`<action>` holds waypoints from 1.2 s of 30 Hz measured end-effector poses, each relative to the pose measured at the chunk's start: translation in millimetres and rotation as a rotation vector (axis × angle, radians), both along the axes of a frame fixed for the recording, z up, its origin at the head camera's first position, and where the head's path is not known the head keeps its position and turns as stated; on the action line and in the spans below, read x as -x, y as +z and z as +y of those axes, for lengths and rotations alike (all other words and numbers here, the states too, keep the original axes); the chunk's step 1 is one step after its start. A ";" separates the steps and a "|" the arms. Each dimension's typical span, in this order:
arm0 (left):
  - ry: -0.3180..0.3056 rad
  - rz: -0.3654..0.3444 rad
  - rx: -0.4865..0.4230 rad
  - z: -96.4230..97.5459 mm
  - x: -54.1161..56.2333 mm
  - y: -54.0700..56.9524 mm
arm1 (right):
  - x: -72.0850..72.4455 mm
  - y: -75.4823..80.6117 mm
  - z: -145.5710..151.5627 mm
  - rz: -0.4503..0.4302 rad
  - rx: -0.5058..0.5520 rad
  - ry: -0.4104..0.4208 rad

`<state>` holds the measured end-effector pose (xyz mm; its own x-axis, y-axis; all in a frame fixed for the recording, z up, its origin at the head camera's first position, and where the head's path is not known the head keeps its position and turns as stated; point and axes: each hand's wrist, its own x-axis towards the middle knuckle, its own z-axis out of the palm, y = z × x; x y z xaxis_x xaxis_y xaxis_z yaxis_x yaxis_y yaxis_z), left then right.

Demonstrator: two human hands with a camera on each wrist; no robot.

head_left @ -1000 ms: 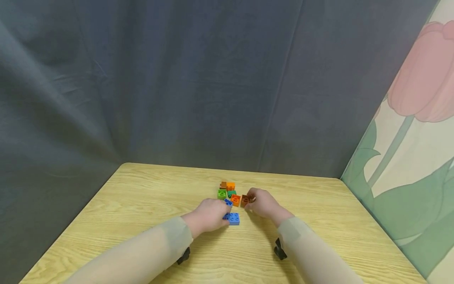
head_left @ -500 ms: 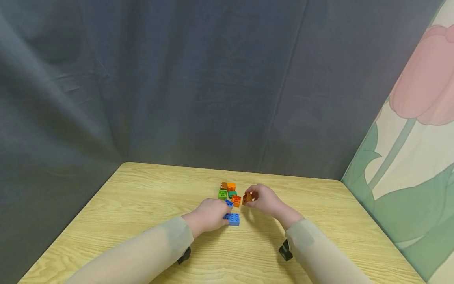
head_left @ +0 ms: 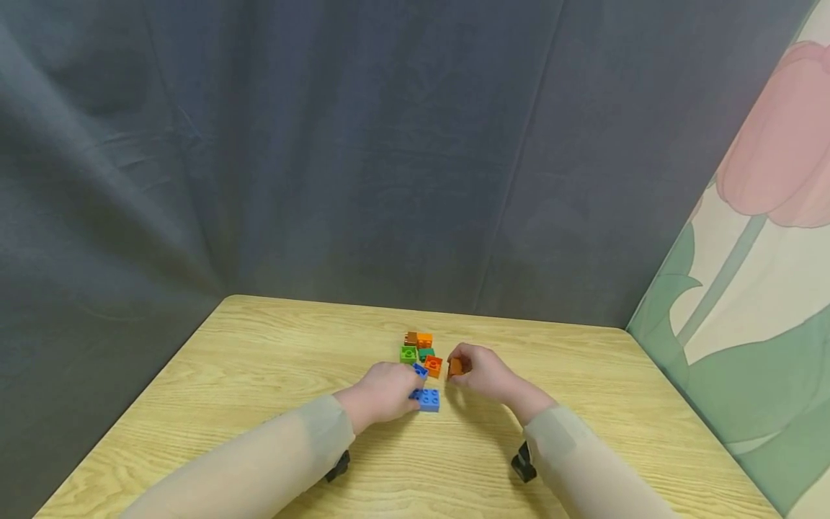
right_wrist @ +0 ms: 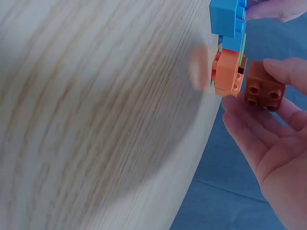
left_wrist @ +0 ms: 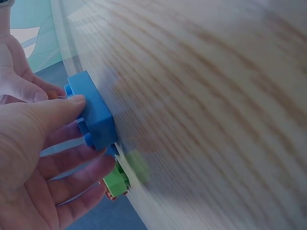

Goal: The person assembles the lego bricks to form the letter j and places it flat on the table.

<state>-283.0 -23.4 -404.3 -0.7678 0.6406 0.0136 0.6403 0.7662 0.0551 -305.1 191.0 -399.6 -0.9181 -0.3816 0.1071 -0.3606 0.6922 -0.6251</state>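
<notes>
My left hand (head_left: 382, 393) rests at the front of a small group of toy building bricks. Its thumb presses on a light blue brick (left_wrist: 94, 112) with studs, and its fingers curl toward the lower end. A smaller blue brick (head_left: 420, 370) shows beyond those fingers. To the right, my right hand (head_left: 483, 371) pinches a brown brick (right_wrist: 263, 88) between thumb and fingers, its studs turned toward the wrist camera. The brown brick is apart from the orange brick (head_left: 433, 366) beside it. Parts of both blue bricks are hidden by the left hand.
Behind the blue bricks lie a lime green brick (head_left: 408, 354), a dark green one (head_left: 426, 354), another orange brick (head_left: 424, 340) and another brown brick (head_left: 411, 339). The wooden table (head_left: 279, 339) ends at a grey curtain (head_left: 389, 180); a tulip-patterned panel (head_left: 733, 288) stands right.
My right hand has shifted slightly right and turned the brown brick, so its hollow side no longer faces the head camera. The left hand and other bricks stay put.
</notes>
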 end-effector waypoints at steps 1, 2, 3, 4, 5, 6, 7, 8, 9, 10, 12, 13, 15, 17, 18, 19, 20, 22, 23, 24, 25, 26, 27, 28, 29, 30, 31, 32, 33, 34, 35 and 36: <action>0.000 0.000 -0.002 -0.1 0.1 -0.1 | 0.3 -0.2 0.4 0.003 0.001 0.012; -0.001 -0.002 -0.004 -0.2 0.3 -0.3 | 0.5 -0.2 0.9 0.006 -0.002 0.021; -0.001 -0.003 -0.008 -0.4 0.3 -0.3 | 0.6 -0.2 1.4 0.011 -0.005 0.030; -0.002 -0.004 -0.009 -0.5 0.5 -0.6 | 1.0 -0.3 1.7 0.018 -0.012 0.035; -0.003 -0.004 -0.011 -0.6 0.5 -0.4 | 1.4 -0.5 1.9 0.031 -0.022 0.041; -0.004 -0.004 -0.012 -0.8 0.7 -0.4 | 1.8 -0.7 1.9 0.045 -0.032 0.047; -0.005 -0.004 -0.016 -0.3 0.9 -0.7 | 1.7 -0.6 2.3 0.055 -0.041 0.054; -0.004 -0.006 -0.018 0.0 1.1 -0.9 | 1.4 -0.2 2.4 0.064 -0.047 0.059; -0.004 -0.005 -0.021 0.2 1.1 -0.5 | 1.0 0.1 2.3 0.072 -0.054 0.066; -0.004 -0.006 -0.023 0.4 1.1 -0.3 | 0.6 0.4 1.7 0.074 -0.057 0.073; -0.002 -0.009 -0.035 0.5 1.0 0.6 | -0.7 1.5 -0.2 0.059 -0.047 0.084; -0.001 -0.012 -0.040 0.4 1.1 0.8 | -1.4 1.8 -1.3 0.047 -0.040 0.084; 0.000 -0.018 -0.048 0.1 1.1 1.3 | -3.1 2.6 -3.8 0.028 -0.019 0.080; 0.002 -0.022 -0.054 -0.3 1.8 0.2 | -4.7 2.8 -6.1 0.007 0.006 0.071; 0.001 -0.022 -0.053 -0.5 2.3 -0.6 | -5.4 2.5 -7.0 0.002 0.015 0.066; 0.002 -0.024 -0.054 -0.5 2.9 -1.3 | -6.4 2.6 -8.0 0.003 0.019 0.063; 0.003 -0.024 -0.055 -0.5 3.3 -1.8 | -7.0 2.3 -8.7 0.002 0.021 0.066; 0.003 -0.021 -0.059 -0.6 4.6 -3.6 | -7.9 2.1 -10.3 -0.015 0.015 0.069; 0.002 -0.021 -0.061 -0.7 5.0 -4.2 | -8.4 1.6 -11.3 -0.027 0.012 0.072; 0.001 -0.021 -0.062 -0.8 5.4 -4.4 | -8.6 0.7 -12.1 -0.035 0.007 0.078; 0.000 -0.023 -0.063 -0.8 5.5 -4.4 | -9.1 -0.2 -12.9 -0.042 0.001 0.084; -0.002 -0.023 -0.064 -0.9 5.4 -4.3 | -9.6 -1.4 -13.5 -0.051 -0.001 0.092; -0.004 -0.024 -0.065 -1.0 5.4 -4.2 | -10.3 -2.5 -14.2 -0.059 -0.004 0.095; -0.004 -0.027 -0.066 -1.1 5.1 -3.8 | -11.0 -4.2 -14.7 -0.060 -0.009 0.104; -0.005 -0.029 -0.066 -1.2 4.7 -3.3 | -11.6 -5.6 -14.9 -0.061 -0.007 0.113; -0.006 -0.031 -0.068 -1.3 4.4 -3.0 | -12.0 -6.9 -15.0 -0.060 -0.007 0.122; -0.006 -0.034 -0.070 -1.4 4.2 -2.7 | -12.8 -7.9 -15.2 -0.060 -0.006 0.130; -0.006 -0.036 -0.071 -1.4 4.0 -2.6 | -13.2 -8.6 -15.4 -0.064 -0.003 0.135; -0.007 -0.037 -0.073 -1.5 4.0 -2.6 | -13.3 -9.1 -15.6 -0.067 -0.003 0.138; -0.007 -0.038 -0.076 -1.6 4.0 -2.5 | -13.4 -9.5 -15.7 -0.070 -0.002 0.142; -0.009 -0.037 -0.078 -1.7 3.9 -2.5 | -13.3 -9.7 -15.9 -0.073 0.000 0.142; -0.009 -0.038 -0.081 -1.8 4.0 -2.3 | -13.1 -9.7 -16.2 -0.072 0.001 0.142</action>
<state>-287.0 -25.2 -406.5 -0.7626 0.6458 0.0363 0.6437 0.7522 0.1410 -292.0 174.8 -409.3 -0.8600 -0.5084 0.0430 -0.4091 0.6368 -0.6536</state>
